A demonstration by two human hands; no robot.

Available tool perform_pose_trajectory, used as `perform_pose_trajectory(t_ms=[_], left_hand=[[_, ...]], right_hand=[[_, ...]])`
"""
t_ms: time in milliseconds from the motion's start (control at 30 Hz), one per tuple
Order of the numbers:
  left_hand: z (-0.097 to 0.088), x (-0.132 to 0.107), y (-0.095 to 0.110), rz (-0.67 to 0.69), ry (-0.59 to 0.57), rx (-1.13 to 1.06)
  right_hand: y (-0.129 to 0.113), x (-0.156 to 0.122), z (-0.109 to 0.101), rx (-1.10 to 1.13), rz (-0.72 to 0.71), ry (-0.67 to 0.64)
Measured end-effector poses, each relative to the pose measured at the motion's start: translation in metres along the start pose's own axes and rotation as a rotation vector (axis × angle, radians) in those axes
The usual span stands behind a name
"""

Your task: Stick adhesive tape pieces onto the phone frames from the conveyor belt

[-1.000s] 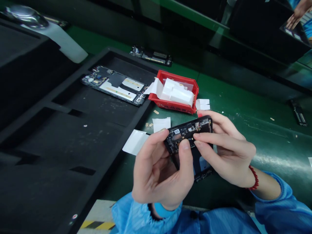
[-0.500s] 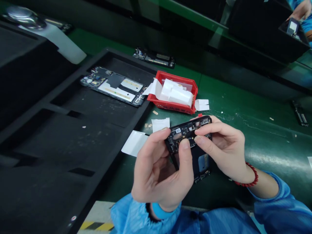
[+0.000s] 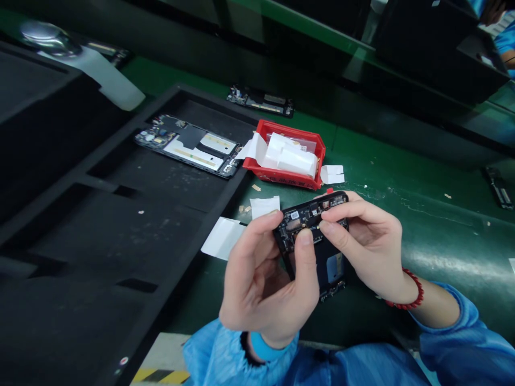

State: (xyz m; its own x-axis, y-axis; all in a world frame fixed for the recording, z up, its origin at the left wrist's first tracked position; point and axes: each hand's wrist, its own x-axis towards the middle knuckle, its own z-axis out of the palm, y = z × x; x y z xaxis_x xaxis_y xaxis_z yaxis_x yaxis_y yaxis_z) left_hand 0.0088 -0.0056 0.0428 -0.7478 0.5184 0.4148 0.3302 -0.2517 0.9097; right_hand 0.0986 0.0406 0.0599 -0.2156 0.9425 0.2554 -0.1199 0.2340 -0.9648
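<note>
Both my hands hold an opened black phone frame (image 3: 317, 252) with its circuit board showing, just above the green mat. My left hand (image 3: 265, 284) grips its left edge, thumb pressed on the board. My right hand (image 3: 370, 241) holds the right side, thumb and forefinger pinched on the board's upper part near a small gold piece. A red bead bracelet (image 3: 410, 292) sits on my right wrist. Blue sleeves cover both arms.
A red bin (image 3: 281, 171) of white paper pieces stands behind the phone, with loose white slips (image 3: 223, 238) around it. A black foam tray (image 3: 120, 214) at left holds another opened phone (image 3: 189, 147). More phone parts (image 3: 261, 101) lie further back. A black box (image 3: 434, 48) sits far right.
My right hand's fingers curled in and shifted slightly on the board's top. The phone frame stayed almost in place. The view drifted a little.
</note>
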Motion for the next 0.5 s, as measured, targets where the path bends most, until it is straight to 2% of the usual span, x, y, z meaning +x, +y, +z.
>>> perform_pose_trajectory(t_ms=[333, 500], left_hand=[[-0.0003, 0.0004, -0.0007, 0.018, 0.004, -0.011], [-0.0007, 0.0033, -0.0007, -0.010, -0.034, 0.012]], right_hand=[[0.0027, -0.0010, 0.0007, 0.031, -0.018, -0.009], [0.0069, 0.0001, 0.0012, 0.022, 0.006, 0.010]])
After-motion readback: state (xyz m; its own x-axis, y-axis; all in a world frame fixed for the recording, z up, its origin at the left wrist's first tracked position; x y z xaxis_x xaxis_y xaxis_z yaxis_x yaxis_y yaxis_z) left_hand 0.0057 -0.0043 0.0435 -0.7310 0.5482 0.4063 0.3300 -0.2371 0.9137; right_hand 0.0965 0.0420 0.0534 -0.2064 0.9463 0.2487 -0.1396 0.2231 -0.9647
